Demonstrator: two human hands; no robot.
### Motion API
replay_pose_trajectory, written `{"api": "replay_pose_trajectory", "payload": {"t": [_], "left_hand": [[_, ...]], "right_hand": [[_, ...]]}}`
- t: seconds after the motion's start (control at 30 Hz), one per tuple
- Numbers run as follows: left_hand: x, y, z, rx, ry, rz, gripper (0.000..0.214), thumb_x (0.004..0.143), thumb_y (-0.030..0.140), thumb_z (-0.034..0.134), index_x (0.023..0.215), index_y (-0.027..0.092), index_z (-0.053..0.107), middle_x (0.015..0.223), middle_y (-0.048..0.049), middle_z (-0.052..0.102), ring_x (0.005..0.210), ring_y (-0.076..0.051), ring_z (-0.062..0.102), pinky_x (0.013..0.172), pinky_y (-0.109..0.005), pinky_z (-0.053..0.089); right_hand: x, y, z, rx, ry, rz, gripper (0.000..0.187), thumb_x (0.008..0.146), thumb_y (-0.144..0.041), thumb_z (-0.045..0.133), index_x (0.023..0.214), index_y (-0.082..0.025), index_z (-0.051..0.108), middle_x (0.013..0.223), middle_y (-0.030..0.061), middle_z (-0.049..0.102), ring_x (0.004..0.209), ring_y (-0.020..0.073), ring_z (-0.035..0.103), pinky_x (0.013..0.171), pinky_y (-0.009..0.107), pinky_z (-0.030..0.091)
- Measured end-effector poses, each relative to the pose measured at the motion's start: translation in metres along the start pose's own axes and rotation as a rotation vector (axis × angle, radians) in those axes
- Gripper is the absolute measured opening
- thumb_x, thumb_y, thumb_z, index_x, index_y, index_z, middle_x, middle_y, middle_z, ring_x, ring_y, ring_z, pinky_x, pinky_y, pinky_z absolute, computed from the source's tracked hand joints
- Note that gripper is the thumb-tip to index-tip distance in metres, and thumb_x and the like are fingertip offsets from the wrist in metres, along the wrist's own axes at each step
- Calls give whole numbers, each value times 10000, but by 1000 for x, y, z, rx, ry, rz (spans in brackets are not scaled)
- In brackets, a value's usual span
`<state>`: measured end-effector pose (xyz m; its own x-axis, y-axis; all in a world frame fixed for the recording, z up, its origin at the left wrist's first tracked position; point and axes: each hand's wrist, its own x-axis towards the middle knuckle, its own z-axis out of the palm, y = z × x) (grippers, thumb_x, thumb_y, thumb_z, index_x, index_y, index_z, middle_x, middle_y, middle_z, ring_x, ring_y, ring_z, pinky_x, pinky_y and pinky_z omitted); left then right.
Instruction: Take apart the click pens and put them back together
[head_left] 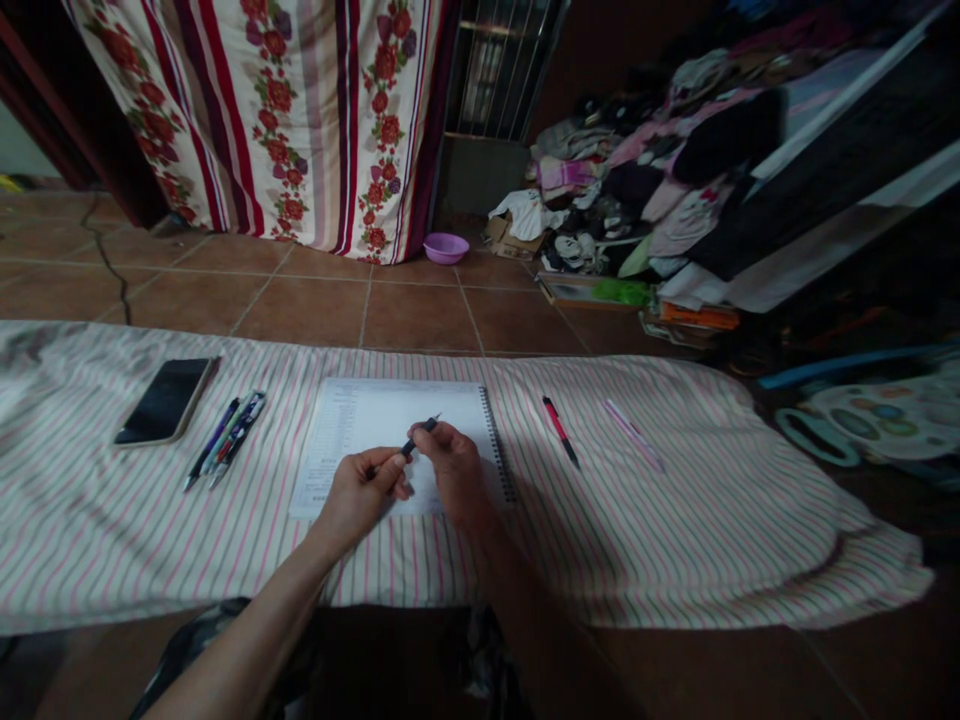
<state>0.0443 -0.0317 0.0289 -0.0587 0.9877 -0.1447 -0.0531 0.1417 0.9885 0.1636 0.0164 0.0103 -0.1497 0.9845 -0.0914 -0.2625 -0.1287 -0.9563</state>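
Both my hands meet over a white spiral notebook [360, 415] lying on a striped cloth [675, 520]. My left hand [364, 492] pinches the lower end of a dark pen [418, 433]. My right hand [455, 470] pinches the same pen nearer its tip, which points up and to the right. The pen is held just above the page. The notebook's spiral binding runs down its right side.
A black phone [163, 401] and several pens [227, 437] lie left of the notebook. A red-and-black pen [560, 431] and a pink pen [634, 435] lie to its right. Beyond are the tiled floor, a floral curtain [300, 110], a purple bowl [445, 247] and a clothes pile [660, 170].
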Motion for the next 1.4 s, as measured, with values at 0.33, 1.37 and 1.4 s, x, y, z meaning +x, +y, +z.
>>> {"api": "replay_pose_trajectory", "payload": {"t": [0.33,1.37,1.4], "left_hand": [[1,3,-1,-77,-52,-47,321,691,444,626,629,129,619,462,-13,585,446,-107,508,506,-236,392],[-5,13,-13,-92,-47,-58,321,696,417,629,568,124,609,463,-28,584,445,-103,499,511,-243,377],[-5,14,-15,-103,-50,-70,317,689,417,636,583,119,618,460,-25,581,440,-103,499,505,-240,370]], "right_hand": [[0,-2,-7,146,-132,45,264,656,-404,684,792,-178,678,811,27,649,687,137,532,651,281,402],[-4,-8,4,217,-224,90,333,661,-460,684,867,-199,691,951,46,669,860,164,576,798,305,424],[-4,-10,2,204,-235,107,330,659,-439,696,894,-207,691,1000,48,664,900,168,574,827,309,414]]}}
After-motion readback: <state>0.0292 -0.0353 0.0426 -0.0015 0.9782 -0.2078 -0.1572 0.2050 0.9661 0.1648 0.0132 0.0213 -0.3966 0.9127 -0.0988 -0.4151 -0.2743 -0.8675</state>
